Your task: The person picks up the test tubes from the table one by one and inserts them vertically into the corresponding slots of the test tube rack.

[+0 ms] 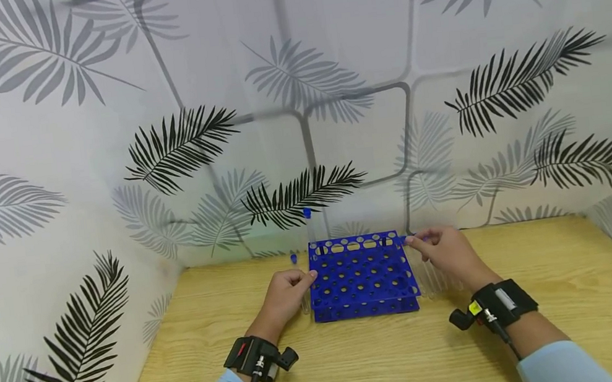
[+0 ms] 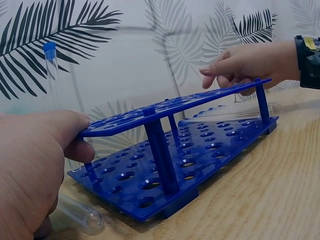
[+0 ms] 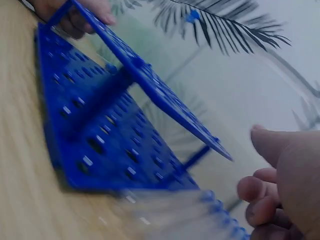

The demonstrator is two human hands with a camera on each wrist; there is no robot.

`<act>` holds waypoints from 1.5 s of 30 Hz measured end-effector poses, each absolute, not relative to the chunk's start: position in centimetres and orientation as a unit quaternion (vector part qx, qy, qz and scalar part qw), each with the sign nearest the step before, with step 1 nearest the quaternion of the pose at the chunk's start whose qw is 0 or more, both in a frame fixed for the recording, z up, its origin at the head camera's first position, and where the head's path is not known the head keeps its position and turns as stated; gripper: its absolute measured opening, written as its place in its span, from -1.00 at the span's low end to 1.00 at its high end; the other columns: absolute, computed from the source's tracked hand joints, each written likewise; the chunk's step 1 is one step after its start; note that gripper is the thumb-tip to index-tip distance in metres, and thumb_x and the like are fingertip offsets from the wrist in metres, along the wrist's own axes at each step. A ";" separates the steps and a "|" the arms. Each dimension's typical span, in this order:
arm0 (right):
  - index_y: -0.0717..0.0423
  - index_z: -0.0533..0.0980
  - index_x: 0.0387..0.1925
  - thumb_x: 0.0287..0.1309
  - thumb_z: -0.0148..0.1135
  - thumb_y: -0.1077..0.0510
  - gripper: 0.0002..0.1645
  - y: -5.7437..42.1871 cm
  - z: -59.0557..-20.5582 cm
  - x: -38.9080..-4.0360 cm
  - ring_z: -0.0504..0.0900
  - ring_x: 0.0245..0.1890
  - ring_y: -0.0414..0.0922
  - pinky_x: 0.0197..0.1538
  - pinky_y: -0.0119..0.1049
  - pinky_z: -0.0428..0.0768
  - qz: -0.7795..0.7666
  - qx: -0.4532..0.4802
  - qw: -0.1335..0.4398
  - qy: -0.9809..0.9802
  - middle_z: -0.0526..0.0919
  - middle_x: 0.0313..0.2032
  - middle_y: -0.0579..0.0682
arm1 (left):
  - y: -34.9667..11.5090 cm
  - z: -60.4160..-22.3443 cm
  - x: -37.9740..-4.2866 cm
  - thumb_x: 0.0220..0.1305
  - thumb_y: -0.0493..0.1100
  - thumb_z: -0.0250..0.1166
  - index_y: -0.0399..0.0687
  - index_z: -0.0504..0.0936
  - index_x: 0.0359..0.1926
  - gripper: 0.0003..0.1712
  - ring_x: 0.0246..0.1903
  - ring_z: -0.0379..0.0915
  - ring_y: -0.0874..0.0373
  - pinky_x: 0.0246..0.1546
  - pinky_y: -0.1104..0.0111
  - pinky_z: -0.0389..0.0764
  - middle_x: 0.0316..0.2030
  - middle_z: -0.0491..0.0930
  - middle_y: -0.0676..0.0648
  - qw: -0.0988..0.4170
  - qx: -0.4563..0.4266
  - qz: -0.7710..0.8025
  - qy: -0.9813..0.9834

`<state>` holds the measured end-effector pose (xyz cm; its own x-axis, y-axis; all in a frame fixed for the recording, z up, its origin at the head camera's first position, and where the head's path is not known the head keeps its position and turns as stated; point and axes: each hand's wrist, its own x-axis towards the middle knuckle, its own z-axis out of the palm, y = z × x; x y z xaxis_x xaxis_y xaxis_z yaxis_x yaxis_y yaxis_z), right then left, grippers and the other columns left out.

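So the blue rack (image 1: 362, 279) sits flat on the table (image 1: 313, 364), and taking it as the clock with 12 toward the wall, the left hand (image 1: 287, 289) is at 9, thumb over the top edge and a finger tucked under, so that grip is pinching the rack. The right hand (image 1: 447, 251) is around 2, fingers loosely bent, nothing in that grip as far as I can see.

One capped tube (image 1: 311, 231) stands upright at about 11. Here's what'd worry me: a loose tube (image 2: 82, 214) lies on the table right under the left hand at 9, and it's round, so a nudge from the palm could send it rolling. Same with the bunch of tubes (image 1: 437, 278) lying at 3, with the right hand just above their caps; a clumsy grab could scatter the lot. And if the left hand tugged or tilted the rack, the upright one could wobble or tip. Can't tell if they're glass.
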<state>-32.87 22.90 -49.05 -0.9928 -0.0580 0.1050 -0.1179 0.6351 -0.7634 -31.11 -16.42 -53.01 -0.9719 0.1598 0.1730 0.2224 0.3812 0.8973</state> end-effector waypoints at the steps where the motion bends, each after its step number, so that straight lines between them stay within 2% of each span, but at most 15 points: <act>1: 0.23 0.73 0.17 0.65 0.33 -0.29 -0.36 23.4 -49.0 -32.9 0.60 -0.40 -0.07 -0.35 -0.23 0.54 0.424 0.045 0.054 -0.903 0.78 -0.36 0.03 | -16.4 -53.0 -31.1 0.69 0.03 0.39 -0.11 0.78 -0.46 -0.49 -0.71 0.46 0.16 -0.33 0.29 0.56 -0.56 0.61 0.04 0.028 -0.116 -0.545 -0.830; 5: 0.26 0.74 0.08 0.70 0.30 -0.16 -0.48 25.4 -49.2 -33.1 0.57 -0.43 -0.07 -0.41 -0.24 0.48 0.418 0.032 0.114 -0.901 0.78 -0.36 0.09 | -16.4 -53.1 -31.2 0.69 0.03 0.39 -0.11 0.81 -0.44 -0.51 -0.69 0.47 0.15 -0.29 0.27 0.59 -0.53 0.66 0.01 0.029 -0.113 -0.545 -0.830; 8: 0.27 0.74 0.06 0.70 0.28 -0.09 -0.54 26.8 -49.7 -33.4 0.59 -0.44 -0.06 -0.41 -0.25 0.50 0.400 0.019 0.149 -0.904 0.78 -0.32 0.14 | -16.4 -53.2 -31.2 0.69 0.02 0.40 -0.12 0.79 -0.47 -0.50 -0.61 0.43 0.15 -0.24 0.26 0.56 -0.53 0.62 0.03 0.038 -0.110 -0.538 -0.835; 13: 0.30 0.75 0.05 0.66 0.24 -0.03 -0.56 28.3 -50.3 -33.7 0.72 -0.28 0.11 -0.25 -0.17 0.58 0.365 -0.006 0.189 -0.912 0.80 -0.16 0.28 | -16.4 -53.2 -31.1 0.69 0.02 0.40 -0.12 0.75 -0.51 -0.46 -0.51 0.36 0.14 -0.23 0.26 0.50 -0.58 0.48 0.08 0.046 -0.106 -0.532 -0.839; 16: 0.34 0.73 0.08 0.66 0.24 -0.04 -0.53 28.9 -50.5 -33.7 0.74 -0.21 0.16 -0.23 -0.15 0.58 0.352 -0.017 0.174 -0.919 0.79 -0.08 0.35 | -16.4 -53.1 -31.0 0.68 0.02 0.40 -0.10 0.74 -0.53 -0.46 -0.50 0.35 0.13 -0.21 0.25 0.50 -0.58 0.47 0.09 0.048 -0.104 -0.531 -0.840; 20: 0.42 0.70 0.11 0.65 0.27 -0.06 -0.46 29.5 -50.8 -33.6 0.71 -0.30 0.11 -0.30 -0.12 0.60 0.338 -0.023 0.133 -0.931 0.77 -0.07 0.41 | -16.4 -53.1 -31.0 0.68 0.02 0.40 -0.11 0.74 -0.52 -0.46 -0.51 0.35 0.13 -0.22 0.25 0.49 -0.58 0.48 0.09 0.051 -0.105 -0.528 -0.841; 24: 0.48 0.67 0.15 0.65 0.25 -0.11 -0.37 29.9 -51.0 -33.6 0.73 -0.26 0.15 -0.19 0.00 0.66 0.327 -0.032 0.085 -0.941 0.78 -0.03 0.44 | -16.4 -53.0 -30.9 0.68 0.02 0.40 -0.09 0.79 -0.49 -0.49 -0.50 0.36 0.15 -0.22 0.26 0.49 -0.58 0.49 0.10 0.051 -0.103 -0.526 -0.842; 27: 0.47 0.66 0.17 0.64 0.23 -0.14 -0.33 30.0 -51.0 -33.4 0.72 -0.25 0.13 -0.16 -0.02 0.65 0.323 -0.039 0.058 -0.944 0.79 -0.06 0.38 | -16.4 -53.0 -30.9 0.68 0.01 0.41 -0.11 0.78 -0.50 -0.49 -0.51 0.35 0.16 -0.21 0.27 0.49 -0.60 0.46 0.11 0.051 -0.103 -0.527 -0.842; 30: 0.47 0.66 0.17 0.61 0.22 -0.13 -0.34 30.0 -50.9 -33.2 0.71 -0.31 0.10 -0.21 -0.07 0.63 0.321 -0.040 0.047 -0.945 0.81 -0.14 0.34 | -16.3 -53.2 -31.0 0.68 0.00 0.40 -0.20 0.71 -0.52 -0.44 -0.52 0.32 0.17 -0.21 0.28 0.48 -0.62 0.39 0.12 0.054 -0.105 -0.529 -0.840; 33: 0.47 0.67 0.18 0.57 0.22 -0.09 -0.36 30.1 -50.9 -33.2 0.74 -0.27 0.12 -0.20 -0.04 0.66 0.315 -0.041 0.047 -0.947 0.82 -0.07 0.38 | -16.3 -53.2 -31.0 0.67 -0.01 0.41 -0.20 0.70 -0.52 -0.45 -0.51 0.32 0.16 -0.21 0.26 0.47 -0.61 0.39 0.12 0.056 -0.107 -0.534 -0.837; 37: 0.47 0.67 0.20 0.55 0.22 -0.08 -0.35 30.2 -51.0 -33.2 0.77 -0.06 0.30 -0.05 0.14 0.73 0.307 -0.047 0.041 -0.950 0.77 0.13 0.48 | -16.2 -53.2 -31.0 0.65 0.00 0.43 -0.12 0.78 -0.48 -0.51 -0.50 0.36 0.14 -0.20 0.23 0.48 -0.60 0.46 0.11 0.052 -0.103 -0.540 -0.834; 40: 0.48 0.68 0.20 0.55 0.23 -0.06 -0.36 30.3 -51.1 -33.3 0.76 0.05 0.39 0.04 0.25 0.74 0.307 -0.045 0.034 -0.950 0.74 0.18 0.51 | -16.2 -53.1 -31.0 0.65 0.01 0.44 -0.10 0.82 -0.45 -0.54 -0.49 0.39 0.13 -0.18 0.21 0.50 -0.58 0.49 0.10 0.049 -0.103 -0.542 -0.832; 45: 0.45 0.70 0.15 0.49 0.25 -0.02 -0.42 30.4 -51.2 -33.4 0.79 -0.06 0.32 -0.01 0.21 0.75 0.307 -0.036 0.034 -0.950 0.78 0.12 0.48 | -16.3 -53.1 -31.0 0.64 0.00 0.45 -0.09 0.84 -0.43 -0.58 -0.43 0.43 0.13 -0.15 0.20 0.51 -0.54 0.53 0.11 0.050 -0.102 -0.541 -0.833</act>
<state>-33.42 30.45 -51.20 -0.9951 0.0899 0.0423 0.0481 0.8083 -0.5868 -31.04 -16.34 -53.12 -0.9741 0.1169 0.1934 0.2243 0.3937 0.8914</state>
